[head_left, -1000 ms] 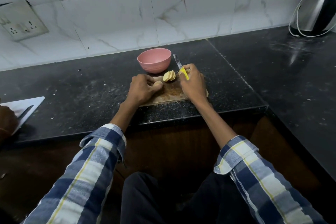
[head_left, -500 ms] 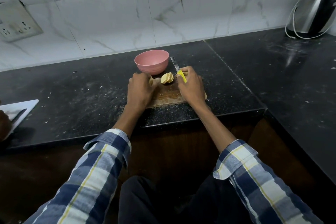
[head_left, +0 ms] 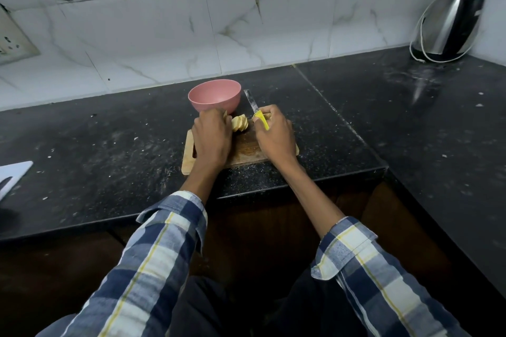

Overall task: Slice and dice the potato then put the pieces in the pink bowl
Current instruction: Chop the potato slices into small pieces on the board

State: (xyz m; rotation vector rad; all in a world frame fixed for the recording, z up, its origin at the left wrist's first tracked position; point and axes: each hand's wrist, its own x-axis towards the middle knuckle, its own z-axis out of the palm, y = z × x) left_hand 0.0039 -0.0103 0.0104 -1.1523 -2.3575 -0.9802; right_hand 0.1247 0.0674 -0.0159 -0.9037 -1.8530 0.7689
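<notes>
black speckled counter [head_left: 342, 123], seemingly dusty

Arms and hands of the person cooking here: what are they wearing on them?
Both arms wear a checked shirt in navy, blue and white with thin yellow lines, the left sleeve and right sleeve pushed up so the forearms are bare. The left hand and right hand are bare: no gloves; rings or a watch not visible.
</notes>
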